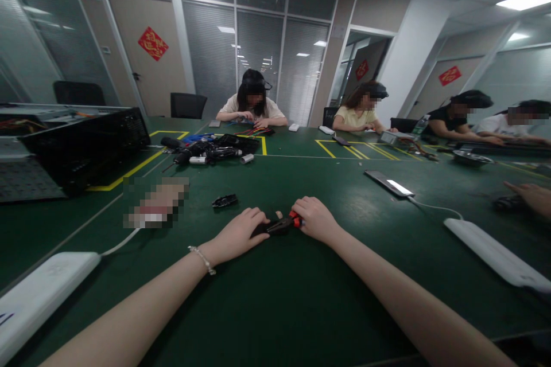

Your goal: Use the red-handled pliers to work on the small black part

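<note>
My right hand point(315, 219) is closed round the red handles of a pair of pliers point(280, 224), whose dark pointed jaws face left. My left hand point(239, 233) lies just left of them, its fingers closed on a small black part point(260, 229) that the fingers partly hide. The plier tips reach to this part; whether they grip it I cannot tell. A small pale piece point(279, 214) rests right behind the pliers. Farther back and to the left, a small black plastic piece point(225, 201) lies on the green table point(275, 309).
A black computer case point(86, 152) stands at the left. Behind my hands is a pile of cables and tools point(215, 149). White power banks point(51, 292) point(495, 249) with cabled phones point(390, 183) flank my arms. Several people sit around the table; one person's hand point(531, 198) reaches in at right.
</note>
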`<state>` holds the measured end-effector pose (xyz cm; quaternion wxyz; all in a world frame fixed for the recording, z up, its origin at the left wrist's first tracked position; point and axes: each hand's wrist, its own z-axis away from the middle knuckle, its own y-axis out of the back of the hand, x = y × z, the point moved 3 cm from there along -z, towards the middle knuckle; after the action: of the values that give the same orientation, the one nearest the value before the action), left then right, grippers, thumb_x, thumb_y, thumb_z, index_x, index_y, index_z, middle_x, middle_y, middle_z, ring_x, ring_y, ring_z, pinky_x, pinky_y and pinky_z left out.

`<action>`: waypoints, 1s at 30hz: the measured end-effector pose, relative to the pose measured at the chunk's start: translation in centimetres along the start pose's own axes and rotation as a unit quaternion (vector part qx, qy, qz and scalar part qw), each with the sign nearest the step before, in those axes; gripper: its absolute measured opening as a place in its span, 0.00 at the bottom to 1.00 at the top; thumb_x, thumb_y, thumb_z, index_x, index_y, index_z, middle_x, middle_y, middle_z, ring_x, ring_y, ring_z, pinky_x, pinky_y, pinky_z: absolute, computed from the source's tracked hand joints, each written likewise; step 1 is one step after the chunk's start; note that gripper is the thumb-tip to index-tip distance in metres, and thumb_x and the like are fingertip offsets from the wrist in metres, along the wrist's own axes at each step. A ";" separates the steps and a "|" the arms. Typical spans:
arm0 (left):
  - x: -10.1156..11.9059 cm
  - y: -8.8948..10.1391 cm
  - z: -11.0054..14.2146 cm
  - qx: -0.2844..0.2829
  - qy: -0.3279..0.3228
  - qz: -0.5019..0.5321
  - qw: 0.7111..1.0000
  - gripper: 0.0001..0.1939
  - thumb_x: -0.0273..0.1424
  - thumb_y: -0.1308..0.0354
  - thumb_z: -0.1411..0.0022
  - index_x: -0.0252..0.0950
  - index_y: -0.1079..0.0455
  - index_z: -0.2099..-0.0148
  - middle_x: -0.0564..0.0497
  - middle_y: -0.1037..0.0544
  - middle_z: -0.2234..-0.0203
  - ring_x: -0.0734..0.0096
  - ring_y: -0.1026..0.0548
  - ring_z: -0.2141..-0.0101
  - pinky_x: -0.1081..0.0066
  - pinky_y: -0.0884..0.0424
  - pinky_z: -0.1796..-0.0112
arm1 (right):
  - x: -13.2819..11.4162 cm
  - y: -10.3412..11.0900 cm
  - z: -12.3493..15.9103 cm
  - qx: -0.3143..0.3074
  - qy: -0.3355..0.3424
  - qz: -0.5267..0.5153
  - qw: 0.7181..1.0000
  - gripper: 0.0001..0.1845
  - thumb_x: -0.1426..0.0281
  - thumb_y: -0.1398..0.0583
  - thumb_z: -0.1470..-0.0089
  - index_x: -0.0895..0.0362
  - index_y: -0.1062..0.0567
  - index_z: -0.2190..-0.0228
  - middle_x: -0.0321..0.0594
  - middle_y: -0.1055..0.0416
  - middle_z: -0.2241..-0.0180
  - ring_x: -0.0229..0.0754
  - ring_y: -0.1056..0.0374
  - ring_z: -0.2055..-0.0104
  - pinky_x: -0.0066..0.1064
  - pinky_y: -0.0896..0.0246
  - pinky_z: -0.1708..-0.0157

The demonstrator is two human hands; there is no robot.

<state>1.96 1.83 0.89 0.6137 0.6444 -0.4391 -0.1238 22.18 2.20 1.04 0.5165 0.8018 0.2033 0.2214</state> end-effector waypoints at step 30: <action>-0.3 -0.2 0.0 -0.004 0.001 -0.003 1.000 0.11 0.36 0.49 0.41 0.38 0.38 0.58 0.50 0.34 0.61 0.66 0.35 0.62 0.68 0.38 0.63 | -0.1 0.0 -0.1 0.000 0.003 -0.004 1.000 0.10 0.77 0.45 0.58 0.59 0.31 0.69 0.41 0.34 0.68 0.40 0.42 0.66 0.30 0.50 0.65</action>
<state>1.91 2.01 0.60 0.6167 0.6432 -0.4358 -0.1269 22.06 2.17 1.06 0.5164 0.8005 0.2081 0.2218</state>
